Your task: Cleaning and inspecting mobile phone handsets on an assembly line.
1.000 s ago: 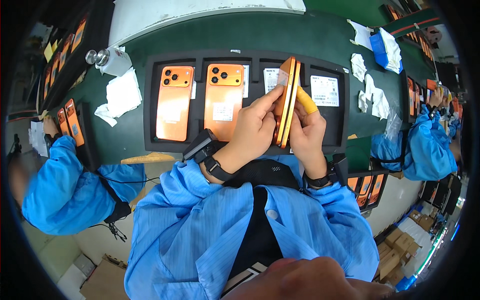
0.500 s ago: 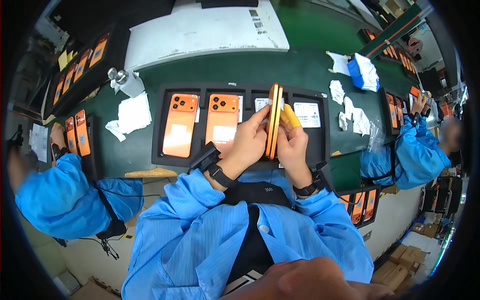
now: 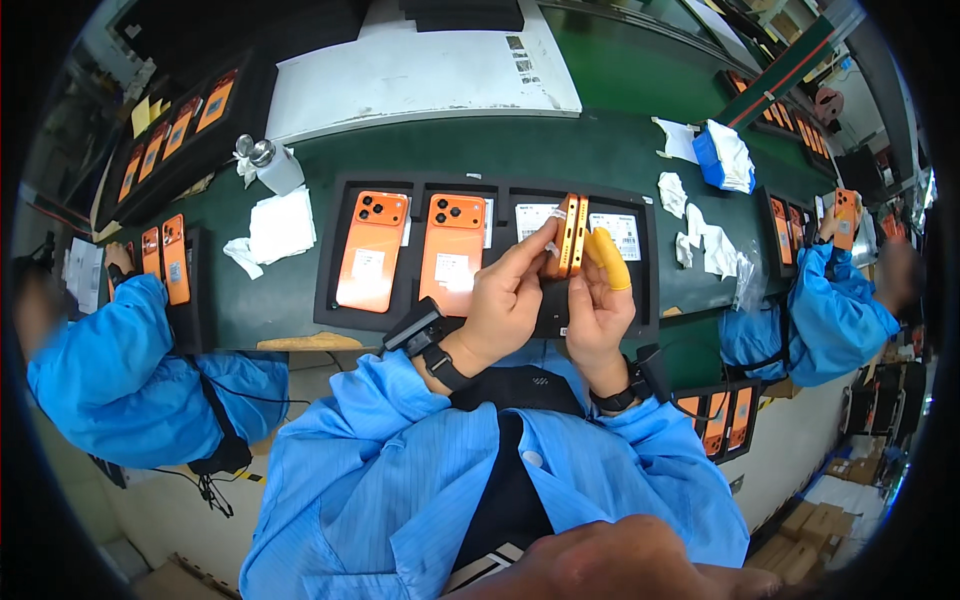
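Note:
Two orange phones (image 3: 568, 236) are held together on edge above the tray, their short ends with the ports turned up toward me. My left hand (image 3: 505, 305) is closed on them from the left, its index finger against the side of the pair. From the right, my right hand (image 3: 598, 318) grips them, with a yellow finger cot (image 3: 610, 262) on it. Below is a black compartment tray (image 3: 333, 300). In its left compartments lie an orange phone (image 3: 374, 250) and another orange phone (image 3: 452, 252), backs up. White labels (image 3: 613, 228) show in the compartments behind my hands.
A metal-topped dispenser bottle (image 3: 280, 170) and white cloths (image 3: 282, 225) stand left of the tray. To the right are crumpled wipes (image 3: 712, 243) and a blue box (image 3: 722, 165). Co-workers in blue sit at left (image 3: 110, 350) and right (image 3: 835, 310), near other phone trays.
The held phones have tilted, so their port ends now face me instead of their long edges. My right hand has shifted slightly right. The co-worker at right now holds up an orange phone.

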The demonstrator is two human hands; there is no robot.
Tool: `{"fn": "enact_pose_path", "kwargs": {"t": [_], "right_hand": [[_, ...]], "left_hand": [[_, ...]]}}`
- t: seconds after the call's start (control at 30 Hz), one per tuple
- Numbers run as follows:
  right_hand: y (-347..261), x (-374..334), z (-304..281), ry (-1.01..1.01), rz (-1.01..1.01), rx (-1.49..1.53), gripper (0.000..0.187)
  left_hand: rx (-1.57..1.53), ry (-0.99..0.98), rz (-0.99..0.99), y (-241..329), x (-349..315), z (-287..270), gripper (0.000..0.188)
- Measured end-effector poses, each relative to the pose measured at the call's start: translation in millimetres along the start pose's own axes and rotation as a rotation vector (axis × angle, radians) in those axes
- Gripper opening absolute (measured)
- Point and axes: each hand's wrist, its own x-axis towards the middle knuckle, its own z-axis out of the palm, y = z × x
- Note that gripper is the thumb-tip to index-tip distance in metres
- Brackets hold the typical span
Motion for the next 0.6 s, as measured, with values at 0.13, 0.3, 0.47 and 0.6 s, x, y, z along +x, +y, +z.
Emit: {"fn": "enact_pose_path", "kwargs": {"t": [0.13, 0.3, 0.47, 0.6], "right_hand": [[-8.7, 0.9, -0.6, 0.001, 0.013, 0.055, 0.057], [-8.9, 0.6, -2.5, 0.007, 0.022, 0.107, 0.056], [-11.8, 1.5, -2.9, 0.02, 0.025, 0.061, 0.053], [-13.6, 2.5, -2.6, 0.039, 0.035, 0.088, 0.051]], "left_hand": [[-0.041, 0.006, 0.008, -0.6, -2.7, 1.7, 0.061], [-0.12, -0.019, -0.033, 7.3, -1.3, 1.8, 0.064], [-0.041, -0.026, 0.006, 8.5, -0.9, 0.3, 0.067], [0.055, -0.116, -0.005, 27.1, 5.4, -4.7, 0.075]]}}
